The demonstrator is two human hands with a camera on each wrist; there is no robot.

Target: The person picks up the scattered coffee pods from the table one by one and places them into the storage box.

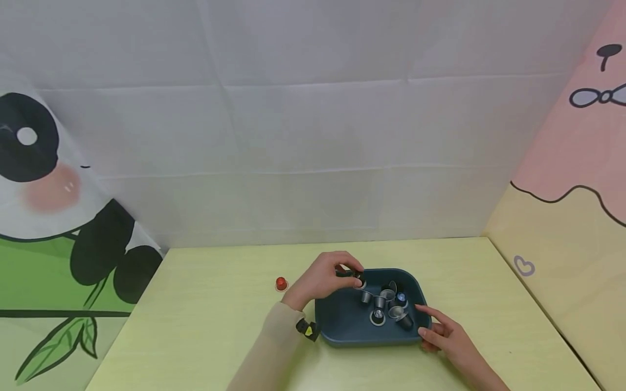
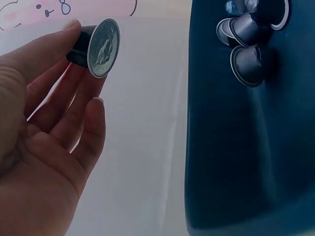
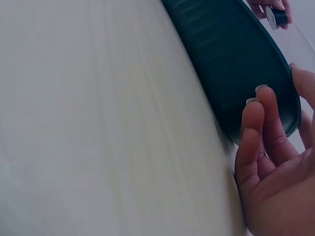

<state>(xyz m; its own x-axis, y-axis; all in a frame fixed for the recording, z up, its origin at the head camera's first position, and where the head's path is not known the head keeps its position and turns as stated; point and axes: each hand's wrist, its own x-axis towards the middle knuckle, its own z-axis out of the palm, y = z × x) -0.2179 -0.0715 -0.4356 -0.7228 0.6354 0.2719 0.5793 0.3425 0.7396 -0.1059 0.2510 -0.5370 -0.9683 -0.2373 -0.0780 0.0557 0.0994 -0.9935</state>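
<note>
Left grip (image 2: 54, 123) pinches a dark capsule (image 2: 96, 46) above the tray's (image 1: 342, 326) far-left corner. Right grip (image 1: 442, 334), fingers relaxed and holding nothing, touches its near-right corner on the counter (image 1: 205, 326).

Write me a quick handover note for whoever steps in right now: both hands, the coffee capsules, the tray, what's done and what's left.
Left hand: pinches one dark coffee capsule by its sides, foil face out, over the tray's far left corner.
Right hand: open, fingers resting against the near right rim of the dark blue tray.
Capsules in the tray: several dark and blue ones lie loose towards its far right.
Red capsule: stands alone on the yellow-green table, left of the tray.
Done: apparently one capsule set out.
Left: likely the held one and those in the tray.
</note>
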